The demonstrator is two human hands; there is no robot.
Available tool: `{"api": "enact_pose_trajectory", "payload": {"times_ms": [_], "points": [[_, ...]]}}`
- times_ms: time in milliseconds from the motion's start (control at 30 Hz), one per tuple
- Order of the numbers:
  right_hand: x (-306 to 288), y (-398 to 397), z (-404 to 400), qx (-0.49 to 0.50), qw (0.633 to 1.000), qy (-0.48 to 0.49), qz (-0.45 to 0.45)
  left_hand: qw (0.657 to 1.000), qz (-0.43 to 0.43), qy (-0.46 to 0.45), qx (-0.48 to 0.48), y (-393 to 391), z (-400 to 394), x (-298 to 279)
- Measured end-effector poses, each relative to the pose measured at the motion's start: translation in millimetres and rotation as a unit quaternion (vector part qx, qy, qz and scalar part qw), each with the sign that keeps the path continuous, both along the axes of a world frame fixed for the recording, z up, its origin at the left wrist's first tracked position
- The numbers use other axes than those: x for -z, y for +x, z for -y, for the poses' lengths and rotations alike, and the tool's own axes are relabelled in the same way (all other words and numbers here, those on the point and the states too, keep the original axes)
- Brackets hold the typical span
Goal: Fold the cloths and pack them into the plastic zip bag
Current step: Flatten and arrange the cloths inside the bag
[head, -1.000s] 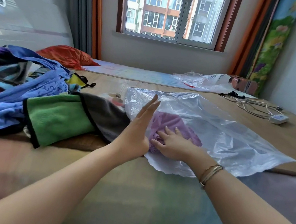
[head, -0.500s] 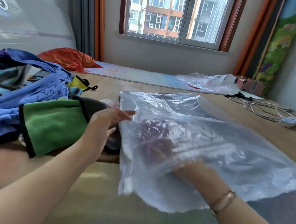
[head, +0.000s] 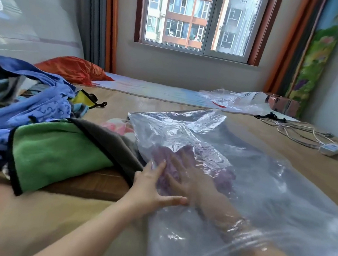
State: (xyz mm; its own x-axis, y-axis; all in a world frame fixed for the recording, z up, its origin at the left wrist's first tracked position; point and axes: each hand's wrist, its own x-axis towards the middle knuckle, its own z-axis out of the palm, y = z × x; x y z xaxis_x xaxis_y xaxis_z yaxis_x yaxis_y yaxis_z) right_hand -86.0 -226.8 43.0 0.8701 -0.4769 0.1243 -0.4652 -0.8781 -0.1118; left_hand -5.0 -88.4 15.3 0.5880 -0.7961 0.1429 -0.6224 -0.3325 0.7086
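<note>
The right hand [head: 187, 174] lies inside the bag [head: 263, 196], fingers spread flat on the purple cloth [head: 224, 175] near the bed's middle. The left hand [head: 150, 186] presses the bag's left edge from outside, fingers straight. Pulling the right arm out carelessly could drag the cloth back and undo its fold.

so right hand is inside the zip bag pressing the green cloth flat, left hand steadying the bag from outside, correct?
Not quite. In the head view the right hand is inside the zip bag, but the cloth under it is the purple cloth. The green cloth lies outside, left of the bag. The left hand does rest on the bag from outside.
</note>
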Motion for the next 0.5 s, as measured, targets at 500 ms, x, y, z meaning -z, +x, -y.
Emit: {"api": "enact_pose_trajectory", "payload": {"times_ms": [500], "points": [[-15, -83, -34, -0.027, 0.995, 0.073, -0.055, 0.966, -0.187, -0.095, -0.153, 17, 61, -16]]}}
